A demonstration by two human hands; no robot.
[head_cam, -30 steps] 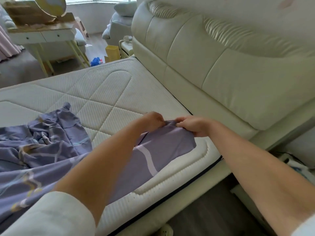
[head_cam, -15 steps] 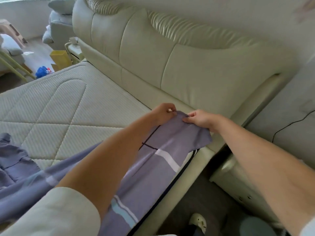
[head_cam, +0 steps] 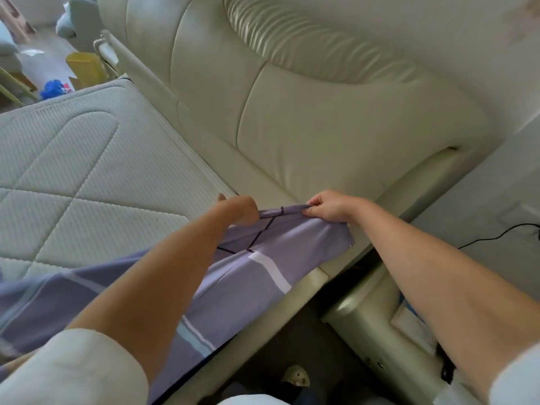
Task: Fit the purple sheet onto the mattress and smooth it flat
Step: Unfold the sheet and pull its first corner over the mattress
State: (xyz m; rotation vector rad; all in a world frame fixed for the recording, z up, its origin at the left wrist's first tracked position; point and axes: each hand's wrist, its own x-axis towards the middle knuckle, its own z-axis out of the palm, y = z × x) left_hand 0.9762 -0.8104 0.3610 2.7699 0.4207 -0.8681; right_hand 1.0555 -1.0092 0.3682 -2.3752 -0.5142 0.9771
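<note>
At the mattress (head_cam: 96, 176) corner by the headboard (head_cam: 321, 121), left hand (head_cam: 241, 210) and right hand (head_cam: 328, 206) both pinch the purple sheet (head_cam: 257, 276) hem.

A: What colour is the sheet (head_cam: 248, 276)?
B: Lilac purple, crossed by broad white and pale blue stripes and thin dark lines.
A: And the mattress (head_cam: 87, 171)?
B: Off-white, finely ribbed, quilted in diamonds. The headboard (head_cam: 321, 118) is glossy cream, the box (head_cam: 84, 68) is yellow, the sleeve (head_cam: 73, 372) is white.

No readable txt, labels, brands or nos.; red-white patch (head_cam: 67, 88) on floor (head_cam: 49, 64) too blurry to read.
</note>
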